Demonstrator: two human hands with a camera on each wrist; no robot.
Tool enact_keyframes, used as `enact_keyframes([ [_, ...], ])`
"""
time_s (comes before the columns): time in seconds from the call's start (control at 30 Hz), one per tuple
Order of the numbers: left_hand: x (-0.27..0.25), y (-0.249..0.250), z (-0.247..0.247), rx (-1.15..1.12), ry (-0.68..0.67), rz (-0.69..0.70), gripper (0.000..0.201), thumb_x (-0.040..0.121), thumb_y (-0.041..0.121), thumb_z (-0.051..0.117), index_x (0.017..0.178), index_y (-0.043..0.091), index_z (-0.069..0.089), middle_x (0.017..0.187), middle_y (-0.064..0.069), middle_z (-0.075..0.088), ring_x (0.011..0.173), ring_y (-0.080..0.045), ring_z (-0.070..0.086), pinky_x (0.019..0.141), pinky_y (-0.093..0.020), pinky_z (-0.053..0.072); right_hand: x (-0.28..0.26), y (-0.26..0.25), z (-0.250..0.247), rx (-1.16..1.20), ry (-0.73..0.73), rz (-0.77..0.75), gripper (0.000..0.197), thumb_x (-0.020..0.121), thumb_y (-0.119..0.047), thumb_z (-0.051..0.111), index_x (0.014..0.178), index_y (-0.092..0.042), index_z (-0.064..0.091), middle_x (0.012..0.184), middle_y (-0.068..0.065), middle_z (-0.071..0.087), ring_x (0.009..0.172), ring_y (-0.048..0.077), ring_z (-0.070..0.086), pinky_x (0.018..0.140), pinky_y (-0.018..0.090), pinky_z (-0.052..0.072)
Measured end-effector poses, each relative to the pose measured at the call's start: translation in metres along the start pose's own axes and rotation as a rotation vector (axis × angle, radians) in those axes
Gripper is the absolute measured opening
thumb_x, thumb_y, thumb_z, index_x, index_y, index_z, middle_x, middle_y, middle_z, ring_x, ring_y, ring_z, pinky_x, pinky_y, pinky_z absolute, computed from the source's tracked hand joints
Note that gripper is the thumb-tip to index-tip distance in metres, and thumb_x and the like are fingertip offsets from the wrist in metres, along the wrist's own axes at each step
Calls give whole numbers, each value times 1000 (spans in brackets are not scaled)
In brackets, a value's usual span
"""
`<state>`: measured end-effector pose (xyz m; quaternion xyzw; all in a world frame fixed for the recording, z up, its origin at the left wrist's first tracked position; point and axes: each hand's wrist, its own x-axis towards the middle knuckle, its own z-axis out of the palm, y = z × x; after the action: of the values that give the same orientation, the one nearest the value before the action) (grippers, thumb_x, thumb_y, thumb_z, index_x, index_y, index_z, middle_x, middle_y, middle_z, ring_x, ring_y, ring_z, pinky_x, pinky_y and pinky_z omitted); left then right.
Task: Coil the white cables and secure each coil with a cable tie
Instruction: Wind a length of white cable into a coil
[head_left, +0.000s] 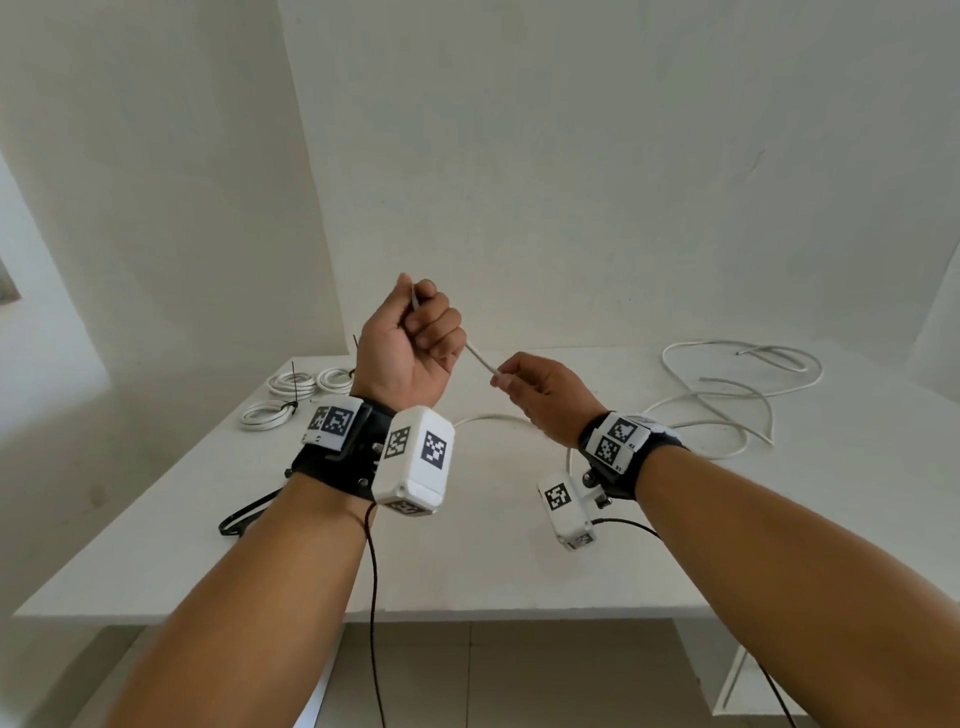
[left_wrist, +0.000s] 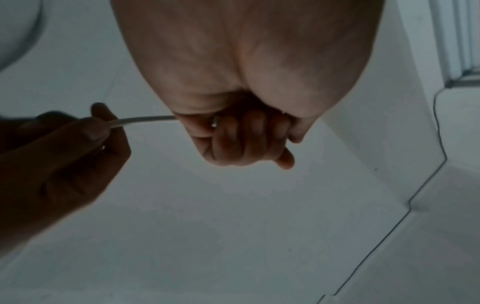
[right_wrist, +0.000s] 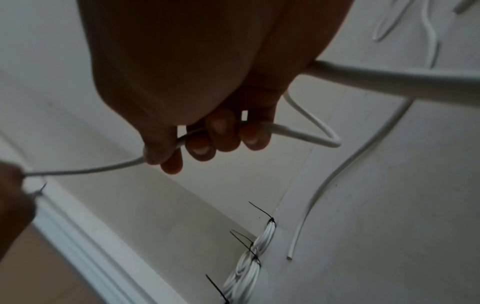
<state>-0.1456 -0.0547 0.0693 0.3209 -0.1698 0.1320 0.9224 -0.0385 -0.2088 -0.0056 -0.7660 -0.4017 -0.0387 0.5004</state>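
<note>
My left hand is raised in a fist above the white table and grips one end of a white cable. A short stub sticks up out of the fist. The cable runs tight down to my right hand, whose thumb and curled fingers hold it. In the left wrist view the cable passes from the left fist to the right hand. Beyond the right hand the cable bends and trails onto the table.
Three tied coils with black cable ties lie at the table's far left, also low in the right wrist view as coils. Loose white cables sprawl at the far right. A wall stands close behind the table.
</note>
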Motion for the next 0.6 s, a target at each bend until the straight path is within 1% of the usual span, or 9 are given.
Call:
enact_keyframes([
  [0.07,5,-4,-7,174,61,50,43,104,31,37,80,8,64,52,7,37,44,-7,31,43,-20,25,-4,-1,0,-102,-48,-21,16,97,-34,58,93,-24,69,63,-12,54,53,2,45,58,19,37],
  [0.13,10,-7,-17,376,118,103,39,105,29,36,94,5,64,59,4,49,48,-6,37,44,-19,29,-7,-4,1,-173,-85,-39,17,97,-34,58,93,-23,71,63,-10,54,53,2,44,56,17,35],
  [0.2,15,-12,-29,491,174,115,35,106,26,36,103,4,63,77,-3,67,53,-6,44,45,-17,31,-9,-4,1,-216,-109,-52,18,97,-34,58,93,-22,71,65,-10,57,54,2,46,56,16,35],
  [0.27,19,-18,-38,573,225,122,32,106,23,37,109,3,62,96,-10,73,58,-8,47,46,-18,31,-10,-6,0,-254,-135,-57,20,98,-35,58,96,-21,72,68,-10,59,57,2,49,58,15,37],
  [0.3,21,-22,-40,625,250,133,30,106,21,37,111,3,61,100,-11,73,61,-9,48,47,-19,31,-10,-8,0,-268,-148,-59,22,98,-36,57,98,-20,72,70,-10,61,59,3,51,59,16,38],
  [0.4,26,-33,-44,726,324,180,25,104,13,36,112,5,59,101,-8,72,65,-9,49,50,-19,34,-10,-13,0,-332,-205,-54,25,100,-37,53,104,-19,71,77,-11,62,67,2,55,63,18,40],
  [0.5,31,-43,-44,813,360,241,24,104,11,34,105,10,58,99,-5,72,64,-7,48,53,-18,36,-12,-17,-1,-398,-293,-43,27,101,-36,50,110,-19,69,84,-10,63,75,6,57,68,20,41],
  [0.53,33,-44,-45,837,385,270,24,103,12,34,102,12,58,97,-4,72,63,-7,48,54,-18,37,-13,-18,-2,-405,-318,-32,26,101,-35,49,109,-19,68,83,-11,62,74,5,57,67,19,41],
  [0.6,40,-43,-50,851,478,349,24,103,14,33,97,14,56,93,-3,73,61,-7,49,58,-20,40,-14,-20,-6,-401,-360,13,20,102,-32,48,102,-22,66,77,-13,58,64,-2,55,58,13,40],
])
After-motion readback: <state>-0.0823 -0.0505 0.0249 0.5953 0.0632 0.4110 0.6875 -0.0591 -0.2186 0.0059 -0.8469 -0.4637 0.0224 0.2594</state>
